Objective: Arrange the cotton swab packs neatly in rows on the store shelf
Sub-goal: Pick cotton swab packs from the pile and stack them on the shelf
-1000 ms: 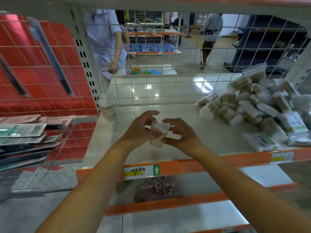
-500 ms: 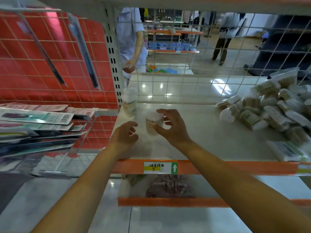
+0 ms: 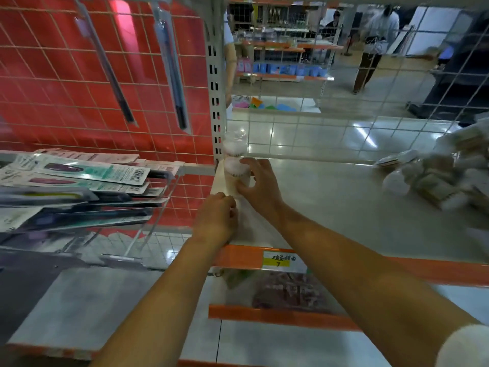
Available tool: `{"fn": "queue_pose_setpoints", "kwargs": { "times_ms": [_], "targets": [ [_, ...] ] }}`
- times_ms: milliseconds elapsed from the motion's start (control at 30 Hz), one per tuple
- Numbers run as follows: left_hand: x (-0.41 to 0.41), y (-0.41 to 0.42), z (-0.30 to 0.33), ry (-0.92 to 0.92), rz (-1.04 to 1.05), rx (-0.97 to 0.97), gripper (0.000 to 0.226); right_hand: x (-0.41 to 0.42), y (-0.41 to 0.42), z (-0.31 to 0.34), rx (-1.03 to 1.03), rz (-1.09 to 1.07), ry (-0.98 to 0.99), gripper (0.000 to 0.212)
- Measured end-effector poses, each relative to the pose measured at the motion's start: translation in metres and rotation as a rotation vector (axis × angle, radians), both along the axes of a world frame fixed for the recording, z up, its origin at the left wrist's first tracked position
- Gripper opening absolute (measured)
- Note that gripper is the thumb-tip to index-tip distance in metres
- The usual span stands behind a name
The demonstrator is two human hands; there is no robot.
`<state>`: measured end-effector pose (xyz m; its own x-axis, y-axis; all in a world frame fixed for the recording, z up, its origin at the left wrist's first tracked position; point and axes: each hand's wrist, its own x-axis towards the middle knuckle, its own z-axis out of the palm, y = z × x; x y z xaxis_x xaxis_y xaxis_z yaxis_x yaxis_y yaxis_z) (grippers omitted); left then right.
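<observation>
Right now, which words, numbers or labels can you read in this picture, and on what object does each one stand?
"7": on the yellow-and-white price tag on the orange shelf edge; the Chinese characters above it are too blurred to read.
Barcodes and small print on the carded packs at left: too small to read.
Labels on the cotton swab pack that the right hand holds, and on the pile of packs: blurred, unreadable.
</observation>
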<state>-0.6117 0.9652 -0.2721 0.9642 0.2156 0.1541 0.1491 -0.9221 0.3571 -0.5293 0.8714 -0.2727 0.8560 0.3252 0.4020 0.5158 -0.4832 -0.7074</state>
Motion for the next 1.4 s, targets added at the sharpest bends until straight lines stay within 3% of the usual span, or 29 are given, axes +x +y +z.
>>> {"fn": "queue_pose_setpoints", "kwargs": {
  "times_ms": [200,500,867,1133,1400],
  "targets": [
    [0.005,-0.003,0.003,0.013,-0.074,0.147,0.029,0.014,0.015,0.008,-0.079,-0.049,-0.008,0.048],
    [0.010,0.003,-0.003,-0.057,-0.068,0.047,0.030,0.018,0.023,0.008,-0.113,-0.099,-0.038,0.048],
    [0.009,0.001,-0.002,-0.053,-0.080,0.059,0.027,0.016,0.025,0.004,-0.137,-0.098,-0.076,0.046],
    [0.007,-0.002,0.002,-0.005,-0.087,0.113,0.028,0.005,0.009,-0.003,-0.181,-0.151,-0.064,0.077],
    [0.008,-0.011,0.010,0.024,-0.124,0.095,0.031,-0.019,-0.047,-0.007,-0.486,-0.114,-0.050,0.058]
  ]
}}
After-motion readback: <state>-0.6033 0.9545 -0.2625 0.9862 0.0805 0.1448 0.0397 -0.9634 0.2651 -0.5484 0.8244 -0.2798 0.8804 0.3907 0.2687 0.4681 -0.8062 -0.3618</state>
